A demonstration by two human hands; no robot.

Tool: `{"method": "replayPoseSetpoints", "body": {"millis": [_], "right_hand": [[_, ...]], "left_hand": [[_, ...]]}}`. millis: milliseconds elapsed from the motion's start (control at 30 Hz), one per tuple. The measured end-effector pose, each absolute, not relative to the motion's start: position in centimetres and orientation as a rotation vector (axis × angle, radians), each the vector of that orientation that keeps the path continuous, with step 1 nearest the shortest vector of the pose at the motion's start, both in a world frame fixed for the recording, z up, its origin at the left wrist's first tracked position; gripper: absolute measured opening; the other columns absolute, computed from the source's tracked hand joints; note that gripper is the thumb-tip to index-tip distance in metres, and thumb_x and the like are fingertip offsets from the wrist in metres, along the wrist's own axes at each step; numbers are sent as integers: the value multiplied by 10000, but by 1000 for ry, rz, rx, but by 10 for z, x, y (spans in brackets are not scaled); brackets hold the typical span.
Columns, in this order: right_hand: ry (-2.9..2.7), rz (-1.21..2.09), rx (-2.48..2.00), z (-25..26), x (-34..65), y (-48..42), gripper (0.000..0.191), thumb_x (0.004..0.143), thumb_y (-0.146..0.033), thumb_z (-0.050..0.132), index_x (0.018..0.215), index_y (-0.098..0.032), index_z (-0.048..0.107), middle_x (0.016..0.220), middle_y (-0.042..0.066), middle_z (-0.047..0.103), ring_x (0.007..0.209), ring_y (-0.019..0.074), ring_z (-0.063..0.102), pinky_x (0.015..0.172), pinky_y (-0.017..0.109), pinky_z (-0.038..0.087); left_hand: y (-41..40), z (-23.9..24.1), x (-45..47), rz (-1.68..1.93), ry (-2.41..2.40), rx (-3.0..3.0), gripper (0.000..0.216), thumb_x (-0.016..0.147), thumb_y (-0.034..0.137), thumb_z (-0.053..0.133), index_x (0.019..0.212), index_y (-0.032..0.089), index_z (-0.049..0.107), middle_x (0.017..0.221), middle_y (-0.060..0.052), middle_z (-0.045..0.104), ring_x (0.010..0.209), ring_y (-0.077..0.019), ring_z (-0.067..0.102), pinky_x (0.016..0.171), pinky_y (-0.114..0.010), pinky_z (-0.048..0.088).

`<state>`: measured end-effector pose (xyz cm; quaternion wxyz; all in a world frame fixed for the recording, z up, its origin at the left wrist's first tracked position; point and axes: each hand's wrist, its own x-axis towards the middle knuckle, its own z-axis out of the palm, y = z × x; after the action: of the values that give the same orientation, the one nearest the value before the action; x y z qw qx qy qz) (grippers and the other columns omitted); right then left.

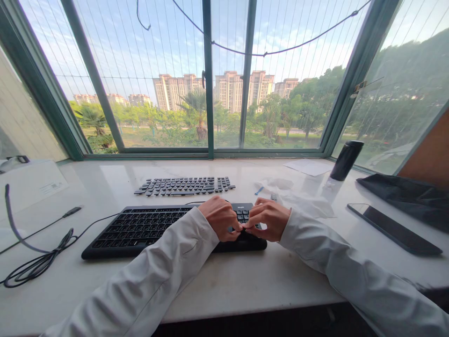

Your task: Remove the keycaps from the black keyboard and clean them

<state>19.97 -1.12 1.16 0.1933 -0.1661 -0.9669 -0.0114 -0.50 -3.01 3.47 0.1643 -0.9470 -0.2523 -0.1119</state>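
A black keyboard [140,229] lies on the white counter with its keycaps off over most of its left and middle part. Over its right end, my left hand [220,219] is closed, with thumb and fingers pinched together. My right hand [268,217] meets it there, also in a pinch, the fingertips of both hands almost touching just above the number-pad area. Whatever sits between the fingertips is too small and covered to make out. Behind the keyboard, the loose black keycaps [185,186] are laid out in rows in keyboard order.
A small blue tool [259,191] lies by crumpled clear plastic [308,203]. To the right are a phone [394,229], a black bottle [346,160] and a dark cloth bag [407,196]. A coiled cable [45,260] is on the left. Windows [224,150] border the back.
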Motion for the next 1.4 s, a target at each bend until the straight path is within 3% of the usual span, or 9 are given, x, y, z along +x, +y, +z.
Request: {"method": "replayPoseSetpoints", "body": {"millis": [233,600,933,1133,1400], "right_hand": [[-2818,-359,-400,21,195,-29,227,819,-198,480,640,-204,620,584,24,587,644,158,486,682,347,330],[-2865,-512,-425,20,185,-35,216,738,-184,519,526,-203,557,584,36,593,696,179,476,742,393,341],[-2589,-493,-333,13,199,-24,169,778,-226,518,672,-213,649,565,-12,574,605,125,437,689,327,307],[-2597,-347,-410,14,200,-23,200,770,-216,550,588,-214,634,548,-21,583,595,114,443,711,316,305],[-2269,-325,-1008,5,200,6,298,871,-285,461,724,-222,712,671,17,666,676,124,552,762,306,309]], "left_hand": [[-35,34,2,-221,-756,-2676,224,686,320,520,543,229,667,473,-38,616,403,-130,487,435,-270,233],[-41,31,8,-127,-758,-2590,295,712,308,473,490,189,628,493,-80,618,402,-166,502,409,-290,273],[-33,37,-10,-341,-727,-2727,272,767,310,477,615,224,686,571,-19,669,554,-132,601,477,-243,292],[-10,36,-26,-475,-1274,-2430,305,800,393,464,784,259,738,695,-48,712,650,-175,634,582,-271,376],[9,23,-29,-555,-1678,-2247,376,838,415,413,818,211,729,790,-91,704,776,-229,649,692,-325,460]]}}
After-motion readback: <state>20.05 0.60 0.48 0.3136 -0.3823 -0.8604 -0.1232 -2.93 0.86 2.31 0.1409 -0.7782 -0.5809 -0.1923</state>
